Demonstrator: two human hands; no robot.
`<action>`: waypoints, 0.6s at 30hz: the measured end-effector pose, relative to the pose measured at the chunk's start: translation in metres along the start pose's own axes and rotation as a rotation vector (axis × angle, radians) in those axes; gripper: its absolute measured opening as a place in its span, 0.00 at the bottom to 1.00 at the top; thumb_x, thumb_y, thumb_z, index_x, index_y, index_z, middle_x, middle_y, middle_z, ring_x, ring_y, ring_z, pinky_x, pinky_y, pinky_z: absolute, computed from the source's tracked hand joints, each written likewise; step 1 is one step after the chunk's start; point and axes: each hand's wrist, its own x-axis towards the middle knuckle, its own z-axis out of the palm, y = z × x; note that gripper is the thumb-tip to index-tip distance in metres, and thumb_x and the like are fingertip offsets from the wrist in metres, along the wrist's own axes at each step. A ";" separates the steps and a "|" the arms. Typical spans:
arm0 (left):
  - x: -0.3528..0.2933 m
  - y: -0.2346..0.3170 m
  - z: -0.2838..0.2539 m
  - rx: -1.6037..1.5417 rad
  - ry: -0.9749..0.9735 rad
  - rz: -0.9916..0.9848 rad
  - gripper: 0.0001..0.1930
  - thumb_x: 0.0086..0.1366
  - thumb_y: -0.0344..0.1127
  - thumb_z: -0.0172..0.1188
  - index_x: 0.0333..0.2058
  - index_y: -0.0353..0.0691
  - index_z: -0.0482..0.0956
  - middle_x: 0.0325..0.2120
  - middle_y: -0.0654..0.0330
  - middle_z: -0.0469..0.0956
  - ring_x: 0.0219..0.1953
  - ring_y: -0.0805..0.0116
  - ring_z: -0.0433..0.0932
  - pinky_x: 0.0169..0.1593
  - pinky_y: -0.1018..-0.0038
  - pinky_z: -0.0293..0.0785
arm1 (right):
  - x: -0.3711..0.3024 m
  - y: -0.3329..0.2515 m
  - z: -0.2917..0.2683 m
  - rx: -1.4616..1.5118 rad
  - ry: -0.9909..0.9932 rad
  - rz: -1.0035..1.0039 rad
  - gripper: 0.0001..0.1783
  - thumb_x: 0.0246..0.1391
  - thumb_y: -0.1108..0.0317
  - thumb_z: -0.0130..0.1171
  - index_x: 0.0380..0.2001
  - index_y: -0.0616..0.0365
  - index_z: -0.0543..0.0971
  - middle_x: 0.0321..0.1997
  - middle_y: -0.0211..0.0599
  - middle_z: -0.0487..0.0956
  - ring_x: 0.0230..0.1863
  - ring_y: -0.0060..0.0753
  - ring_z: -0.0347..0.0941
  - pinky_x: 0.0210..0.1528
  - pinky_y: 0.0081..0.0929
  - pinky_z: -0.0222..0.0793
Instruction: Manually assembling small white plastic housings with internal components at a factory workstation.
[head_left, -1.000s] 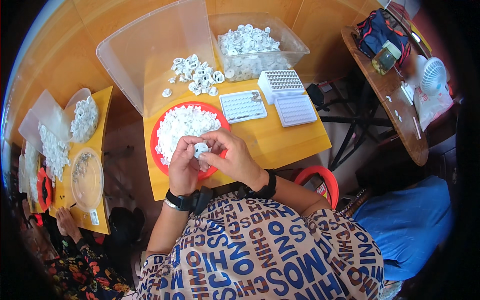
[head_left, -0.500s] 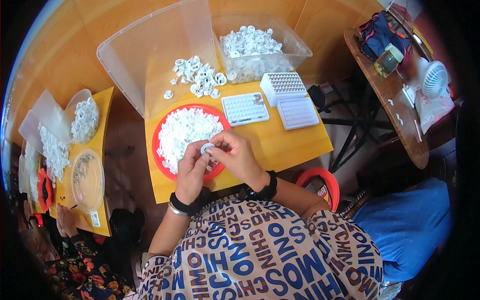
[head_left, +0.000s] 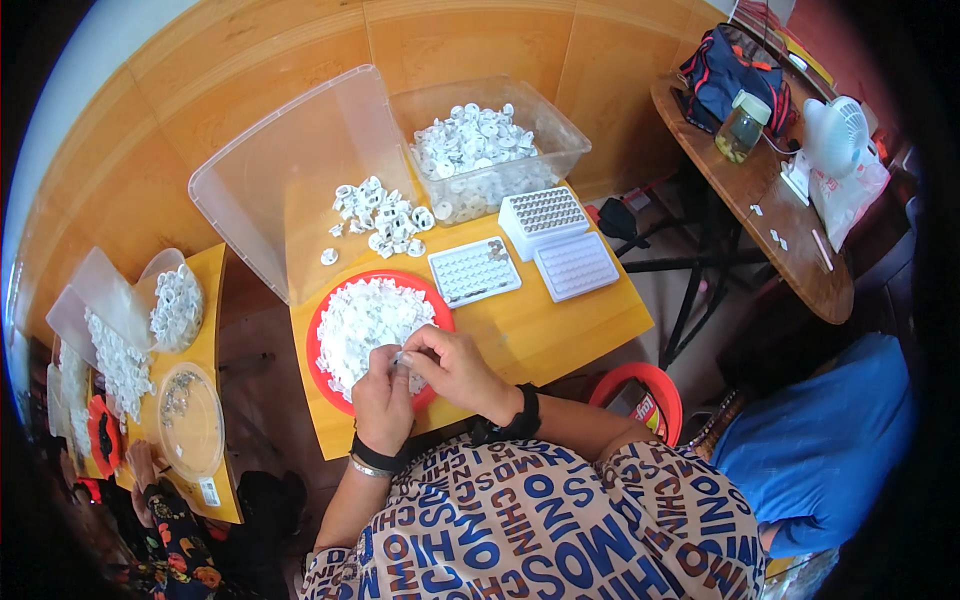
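My left hand [head_left: 383, 408] and my right hand [head_left: 455, 372] meet over the near right part of a red round basin [head_left: 318, 372]. Fingers of both are closed on one small white plastic part [head_left: 402, 360], mostly covered by the fingertips. A heap of small white plastic pieces [head_left: 365, 325] fills the basin just beyond my hands. To the right of the basin lies a white tray of small pockets [head_left: 470, 275], with a few small metallic pieces in its far right corner.
Loose white round parts [head_left: 380, 215] lie behind the basin, beside a clear bin [head_left: 575, 150] of similar parts. A deep white tray block [head_left: 545, 222] and a shallower tray [head_left: 578, 268] stand right. At left, a person's hand [head_left: 142, 467] rests by another yellow table [head_left: 222, 480].
The whole view has tilted, so the table sits lower in the picture. The white part, its round face visible before, is now mostly hidden by my fingers.
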 end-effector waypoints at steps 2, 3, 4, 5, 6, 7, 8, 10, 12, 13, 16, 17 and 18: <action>0.000 -0.007 -0.001 0.057 0.021 0.007 0.09 0.63 0.28 0.51 0.42 0.35 0.72 0.24 0.43 0.78 0.28 0.48 0.80 0.31 0.65 0.73 | 0.001 -0.002 0.001 0.006 -0.009 -0.010 0.03 0.55 0.75 0.55 0.31 0.64 0.74 0.25 0.38 0.78 0.26 0.25 0.74 0.29 0.23 0.69; 0.000 -0.009 -0.001 0.033 0.035 0.018 0.09 0.63 0.27 0.51 0.42 0.36 0.73 0.24 0.43 0.77 0.28 0.47 0.79 0.31 0.65 0.73 | 0.002 -0.005 0.001 -0.003 -0.023 0.003 0.04 0.55 0.74 0.55 0.31 0.64 0.73 0.26 0.41 0.77 0.27 0.32 0.75 0.30 0.26 0.69; 0.000 -0.009 -0.001 0.009 0.049 0.029 0.09 0.62 0.26 0.51 0.42 0.36 0.73 0.24 0.42 0.77 0.28 0.45 0.79 0.31 0.64 0.73 | 0.003 -0.007 0.000 -0.012 -0.037 0.016 0.05 0.55 0.73 0.55 0.31 0.64 0.72 0.26 0.45 0.77 0.28 0.39 0.76 0.30 0.29 0.69; -0.001 -0.006 -0.001 0.009 0.046 0.025 0.09 0.62 0.26 0.51 0.42 0.36 0.73 0.24 0.42 0.77 0.28 0.45 0.79 0.31 0.64 0.73 | 0.003 -0.006 0.001 -0.011 -0.037 0.021 0.05 0.55 0.73 0.55 0.31 0.64 0.72 0.26 0.45 0.77 0.28 0.39 0.76 0.30 0.29 0.69; 0.000 0.000 -0.001 0.016 0.058 0.022 0.09 0.62 0.26 0.51 0.41 0.36 0.73 0.24 0.42 0.77 0.28 0.46 0.79 0.31 0.64 0.73 | 0.005 -0.006 0.001 -0.042 -0.026 -0.011 0.05 0.56 0.73 0.54 0.30 0.64 0.72 0.26 0.45 0.77 0.27 0.41 0.76 0.29 0.31 0.69; -0.001 0.003 -0.001 0.022 0.071 0.019 0.09 0.62 0.26 0.51 0.41 0.36 0.73 0.24 0.42 0.77 0.28 0.46 0.79 0.31 0.64 0.73 | 0.005 -0.006 0.001 -0.073 -0.016 -0.044 0.05 0.56 0.72 0.54 0.30 0.63 0.71 0.25 0.46 0.76 0.27 0.42 0.76 0.28 0.32 0.68; -0.001 0.002 0.000 0.022 0.073 0.017 0.09 0.62 0.26 0.51 0.41 0.36 0.73 0.24 0.42 0.77 0.28 0.46 0.79 0.31 0.64 0.73 | 0.005 -0.007 0.001 -0.072 -0.018 -0.043 0.05 0.56 0.72 0.54 0.30 0.63 0.71 0.25 0.46 0.76 0.27 0.42 0.76 0.28 0.32 0.68; -0.002 -0.004 0.000 0.008 0.080 -0.009 0.09 0.62 0.26 0.51 0.41 0.35 0.74 0.22 0.46 0.77 0.27 0.54 0.80 0.31 0.67 0.72 | 0.006 -0.008 0.002 -0.056 -0.052 0.019 0.06 0.56 0.71 0.55 0.30 0.63 0.71 0.24 0.46 0.76 0.26 0.44 0.75 0.27 0.33 0.68; 0.000 -0.011 -0.003 -0.096 0.029 -0.040 0.10 0.62 0.26 0.50 0.42 0.35 0.73 0.22 0.51 0.77 0.25 0.60 0.78 0.29 0.70 0.71 | 0.008 -0.009 -0.002 -0.058 -0.084 0.027 0.05 0.56 0.72 0.55 0.30 0.63 0.72 0.23 0.40 0.75 0.25 0.34 0.73 0.27 0.29 0.67; 0.001 -0.013 -0.005 -0.202 -0.029 -0.068 0.11 0.62 0.26 0.50 0.43 0.35 0.73 0.21 0.55 0.76 0.23 0.66 0.76 0.28 0.73 0.70 | 0.010 -0.010 -0.006 -0.062 -0.110 0.037 0.04 0.55 0.73 0.55 0.30 0.63 0.73 0.22 0.33 0.75 0.24 0.24 0.71 0.27 0.25 0.66; -0.003 -0.007 -0.014 -0.642 -0.031 -0.176 0.13 0.63 0.28 0.49 0.46 0.36 0.72 0.21 0.63 0.74 0.21 0.76 0.71 0.27 0.80 0.66 | 0.028 -0.014 -0.030 -0.099 -0.121 0.021 0.05 0.56 0.72 0.56 0.31 0.63 0.75 0.22 0.27 0.74 0.25 0.17 0.69 0.28 0.22 0.66; -0.003 -0.007 -0.020 -0.644 -0.026 -0.171 0.13 0.63 0.28 0.49 0.46 0.36 0.72 0.21 0.63 0.74 0.21 0.76 0.71 0.27 0.80 0.66 | 0.040 -0.019 -0.042 -0.133 -0.054 0.017 0.05 0.56 0.71 0.56 0.31 0.63 0.75 0.22 0.26 0.73 0.26 0.16 0.68 0.29 0.20 0.65; -0.005 -0.009 -0.030 -0.666 -0.008 -0.202 0.13 0.64 0.30 0.48 0.47 0.37 0.72 0.22 0.63 0.74 0.21 0.77 0.70 0.27 0.81 0.66 | 0.055 -0.029 -0.055 -0.165 0.011 0.013 0.06 0.57 0.70 0.56 0.32 0.63 0.76 0.22 0.25 0.73 0.27 0.14 0.67 0.29 0.19 0.65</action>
